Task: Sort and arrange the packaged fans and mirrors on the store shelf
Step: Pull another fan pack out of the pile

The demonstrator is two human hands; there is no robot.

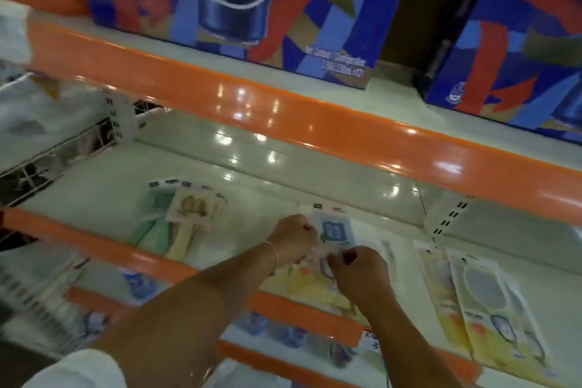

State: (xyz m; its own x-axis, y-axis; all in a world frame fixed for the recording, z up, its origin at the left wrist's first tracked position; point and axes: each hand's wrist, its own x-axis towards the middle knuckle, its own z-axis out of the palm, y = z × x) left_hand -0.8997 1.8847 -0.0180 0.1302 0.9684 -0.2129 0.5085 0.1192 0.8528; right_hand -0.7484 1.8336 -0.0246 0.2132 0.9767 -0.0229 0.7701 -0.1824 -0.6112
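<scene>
Hands over the middle shelf [94, 198], both curled. Left hand [294, 238] closed, fingers [310, 230] bent round the left edge of a blue-and-white packet [335, 231] lying flat on the shelf. Right hand [359, 271] also closed, thumb and fingers pinching at the packet's near end; cannot tell exactly which layer of packaging is gripped, blurred by motion. Thin bracelet [273, 253] on the left wrist, white sleeve [78, 368] at the bottom edge.

Under the hands, a yellow packet [310, 288] partly covered by the right hand and forearm. Left of the hands, well apart, a small fanned stack of packaged fans [179, 217], green and cream, handles pointing toward the front edge. Right of the hands, packaged mirrors [485, 302] overlapping, yellow-and-white cards with oval outlines, the far corner cut off at the frame edge.

Above, on the upper shelf [283, 107] with its glossy orange lip, two blue cartons [252, 3] printed with red and gold shapes and a round logo; Chinese characters cut off at the top, small white lettering near the lower corner too blurred to read. Blue square on the held packet bearing white print, unreadable. Lower shelves with bottles, smeared and indistinct.
</scene>
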